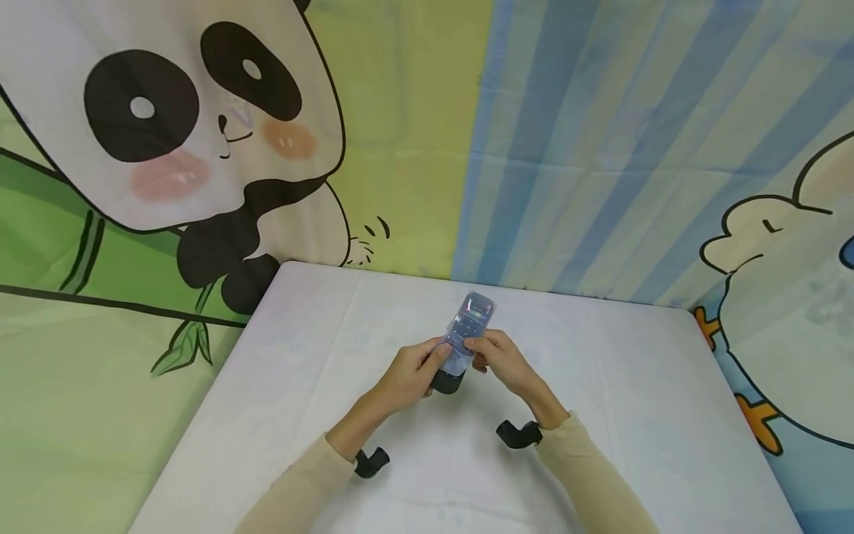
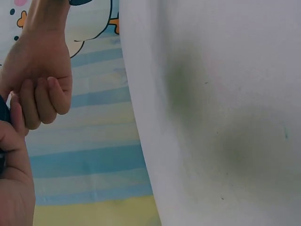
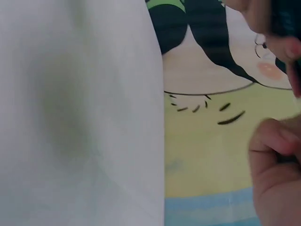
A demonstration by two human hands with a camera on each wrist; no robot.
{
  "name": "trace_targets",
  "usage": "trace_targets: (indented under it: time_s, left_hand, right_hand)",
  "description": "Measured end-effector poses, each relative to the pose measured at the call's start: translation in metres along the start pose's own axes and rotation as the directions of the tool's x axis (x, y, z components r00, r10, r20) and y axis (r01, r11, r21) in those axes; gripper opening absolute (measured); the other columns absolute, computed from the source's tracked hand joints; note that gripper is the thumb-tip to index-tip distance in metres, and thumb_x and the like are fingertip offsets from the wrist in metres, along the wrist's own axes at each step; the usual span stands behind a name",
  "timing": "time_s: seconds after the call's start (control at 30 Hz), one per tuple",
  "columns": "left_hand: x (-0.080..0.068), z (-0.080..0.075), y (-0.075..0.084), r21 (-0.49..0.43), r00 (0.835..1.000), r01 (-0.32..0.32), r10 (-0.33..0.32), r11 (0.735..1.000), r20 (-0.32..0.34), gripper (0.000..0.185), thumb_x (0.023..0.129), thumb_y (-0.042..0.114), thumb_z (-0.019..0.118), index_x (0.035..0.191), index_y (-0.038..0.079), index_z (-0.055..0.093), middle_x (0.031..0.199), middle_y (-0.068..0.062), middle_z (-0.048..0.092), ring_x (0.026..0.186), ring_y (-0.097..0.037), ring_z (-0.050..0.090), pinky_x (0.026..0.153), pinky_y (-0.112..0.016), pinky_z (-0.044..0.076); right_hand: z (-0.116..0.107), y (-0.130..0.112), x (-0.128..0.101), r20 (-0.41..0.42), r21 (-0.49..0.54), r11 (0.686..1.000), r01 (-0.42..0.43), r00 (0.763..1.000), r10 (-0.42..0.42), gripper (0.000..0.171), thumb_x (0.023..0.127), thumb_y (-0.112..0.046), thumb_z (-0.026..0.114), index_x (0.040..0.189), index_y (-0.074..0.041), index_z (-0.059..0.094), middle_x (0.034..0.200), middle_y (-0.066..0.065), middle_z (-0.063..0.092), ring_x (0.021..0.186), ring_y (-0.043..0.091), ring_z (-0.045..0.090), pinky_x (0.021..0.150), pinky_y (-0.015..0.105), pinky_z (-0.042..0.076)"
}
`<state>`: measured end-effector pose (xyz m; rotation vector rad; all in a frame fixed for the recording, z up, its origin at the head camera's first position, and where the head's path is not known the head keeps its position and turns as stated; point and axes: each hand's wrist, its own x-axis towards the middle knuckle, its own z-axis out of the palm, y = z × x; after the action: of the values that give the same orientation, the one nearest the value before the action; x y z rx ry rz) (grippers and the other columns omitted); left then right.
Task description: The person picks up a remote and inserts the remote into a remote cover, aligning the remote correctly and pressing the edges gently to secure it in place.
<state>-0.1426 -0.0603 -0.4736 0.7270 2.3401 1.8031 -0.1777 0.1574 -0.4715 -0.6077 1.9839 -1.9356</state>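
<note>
A dark remote control (image 1: 448, 380) sits partly inside a clear plastic sleeve (image 1: 469, 323) and is held up over the white table (image 1: 600, 386). My left hand (image 1: 408, 376) grips its lower left side, thumb on the front. My right hand (image 1: 505, 362) pinches the sleeve on the right side. The left wrist view shows the right hand (image 2: 41, 80) with curled fingers and part of the left hand (image 2: 14, 179). In the right wrist view both the right hand (image 3: 275, 179) and the left hand (image 3: 273, 28) are blurred at the edge.
A black wrist camera mount sits on each forearm (image 1: 371, 462) (image 1: 517, 434). Cartoon cloth hangs behind the table, with a panda (image 1: 167, 119) at left and a duck (image 1: 787, 297) at right. The table's far edge (image 1: 467, 285) lies just beyond the hands.
</note>
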Motion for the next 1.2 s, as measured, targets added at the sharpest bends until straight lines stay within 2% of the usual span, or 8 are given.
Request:
trace_targets:
  time_s: [0.2,0.33,0.53,0.67,0.77,0.9,1.03,1.2]
  left_hand:
    - [0.001,-0.002,-0.002,0.071,0.997,0.020,-0.025,0.997,0.077,0.042,0.110,0.039,0.037,0.101,0.009,0.065,0.052,0.005,0.051,0.042,-0.010,0.048,0.040,-0.025,0.039]
    - [0.001,0.000,-0.005,0.101,0.997,0.009,-0.017,0.995,0.081,0.043,0.111,0.036,0.035,0.090,0.009,0.061,0.051,0.006,0.050,0.041,-0.009,0.047,0.040,-0.025,0.039]
    - [0.004,0.005,-0.001,0.261,0.992,-0.123,0.116,0.957,0.042,0.044,0.112,0.030,0.035,0.089,0.009,0.066,0.057,0.012,0.058,0.046,-0.002,0.046,0.042,-0.022,0.036]
    - [0.001,0.007,0.002,0.323,0.983,-0.185,0.175,0.928,0.062,0.044,0.111,0.023,0.037,0.078,0.011,0.064,0.057,0.012,0.060,0.048,0.001,0.042,0.042,-0.020,0.034]
    - [-0.001,0.006,0.001,0.288,0.987,-0.158,0.144,0.944,0.069,0.044,0.111,0.025,0.037,0.078,0.012,0.063,0.057,0.013,0.059,0.043,0.001,0.043,0.041,-0.021,0.037]
    - [-0.001,0.003,0.001,0.060,0.998,-0.009,0.005,0.998,0.067,0.046,0.111,0.039,0.035,0.100,0.007,0.066,0.061,0.004,0.063,0.043,-0.011,0.058,0.044,-0.035,0.053]
    - [-0.001,0.001,0.001,-0.133,0.991,0.110,-0.098,0.985,0.091,0.057,0.108,0.051,0.031,0.125,0.005,0.060,0.066,-0.008,0.067,0.047,-0.026,0.063,0.048,-0.055,0.054]
    - [0.000,0.002,-0.002,0.000,0.996,0.067,-0.067,0.998,0.061,0.058,0.108,0.052,0.027,0.105,0.006,0.063,0.055,0.000,0.060,0.039,-0.018,0.055,0.039,-0.040,0.050]
  right_hand:
    - [0.017,0.006,0.000,-0.295,-0.088,0.995,0.048,0.953,-0.072,0.028,0.102,-0.013,0.051,0.099,0.009,0.067,0.067,-0.002,0.057,0.058,0.007,0.051,0.054,0.020,0.044]
    - [0.028,0.005,-0.001,-0.366,-0.218,0.975,0.041,0.923,-0.120,0.030,0.107,-0.018,0.047,0.105,0.005,0.066,0.071,0.005,0.060,0.058,0.012,0.054,0.051,0.025,0.046]
    - [0.035,-0.003,0.001,-0.437,-0.102,0.993,0.063,0.893,-0.102,0.039,0.107,-0.031,0.045,0.112,0.002,0.065,0.080,0.012,0.063,0.067,0.019,0.061,0.056,0.028,0.050]
    - [0.035,-0.006,0.002,-0.447,-0.059,0.995,0.085,0.889,-0.103,0.039,0.107,-0.029,0.046,0.113,0.004,0.066,0.085,0.013,0.060,0.077,0.022,0.057,0.068,0.029,0.048]
    - [0.036,-0.008,0.004,-0.418,-0.094,0.991,0.092,0.900,-0.123,0.037,0.108,-0.027,0.045,0.112,0.004,0.065,0.084,0.013,0.060,0.076,0.022,0.057,0.067,0.029,0.048]
    - [0.036,-0.011,0.006,-0.354,-0.158,0.984,0.081,0.926,-0.133,0.036,0.110,-0.027,0.042,0.117,0.001,0.063,0.082,0.014,0.063,0.068,0.021,0.061,0.058,0.030,0.052]
    - [0.035,-0.010,0.006,-0.295,-0.156,0.986,0.049,0.951,-0.094,0.038,0.110,-0.028,0.040,0.124,0.001,0.061,0.085,0.013,0.067,0.070,0.019,0.067,0.057,0.033,0.056]
    - [0.033,-0.007,0.008,-0.311,-0.172,0.984,0.047,0.945,-0.099,0.038,0.109,-0.029,0.044,0.108,0.004,0.064,0.068,0.005,0.057,0.056,0.012,0.054,0.049,0.024,0.046]
